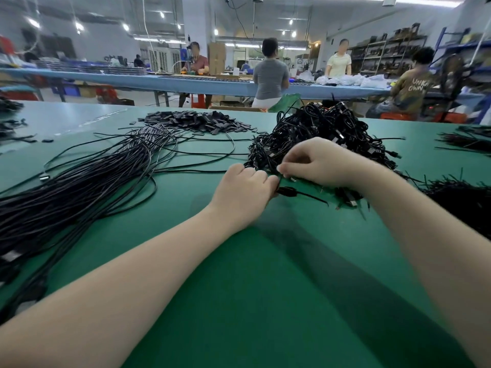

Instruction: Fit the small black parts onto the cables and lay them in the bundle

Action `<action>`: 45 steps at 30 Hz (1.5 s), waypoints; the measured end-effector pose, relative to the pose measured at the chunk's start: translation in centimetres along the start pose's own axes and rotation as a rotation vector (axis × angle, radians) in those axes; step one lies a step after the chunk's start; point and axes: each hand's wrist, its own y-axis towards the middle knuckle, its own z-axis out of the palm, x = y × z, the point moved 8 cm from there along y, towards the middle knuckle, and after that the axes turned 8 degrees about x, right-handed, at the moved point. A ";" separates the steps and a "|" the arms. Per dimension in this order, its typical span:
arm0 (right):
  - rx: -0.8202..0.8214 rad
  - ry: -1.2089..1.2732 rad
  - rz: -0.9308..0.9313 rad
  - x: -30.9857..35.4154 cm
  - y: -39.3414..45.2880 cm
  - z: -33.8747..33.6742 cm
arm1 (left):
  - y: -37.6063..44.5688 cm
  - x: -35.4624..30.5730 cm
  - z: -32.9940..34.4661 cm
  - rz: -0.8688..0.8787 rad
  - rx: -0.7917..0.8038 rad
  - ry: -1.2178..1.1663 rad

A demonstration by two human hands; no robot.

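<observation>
Our left hand (243, 193) curls its fingers round a small black part (288, 191) on a cable, low on the green table (265, 288); our right hand (316, 162) pinches at the tangled cable heap (326, 134); the laid bundle (79, 181) sprawls left; loose black parts (196, 122) lie beyond.

You are looking at a heap of small black parts (198, 121), flat rectangular pieces, lying near the far edge of the green worktop (265, 274). Just in front of it and running toward the left edge, the bundle (79, 187) of long black cables is lying stretched out, with a few strands looping loose. To the right of the heap, a tangled pile of cables (326, 134) is sitting mounded up. Toward the near edge from that pile, one cable (303, 193) with a black part on it is lying across the worktop.
</observation>
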 end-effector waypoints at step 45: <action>-0.604 -0.145 -0.163 2.2 -2.5 3.6 | -1.6 3.5 5.3 -0.655 0.210 -1.628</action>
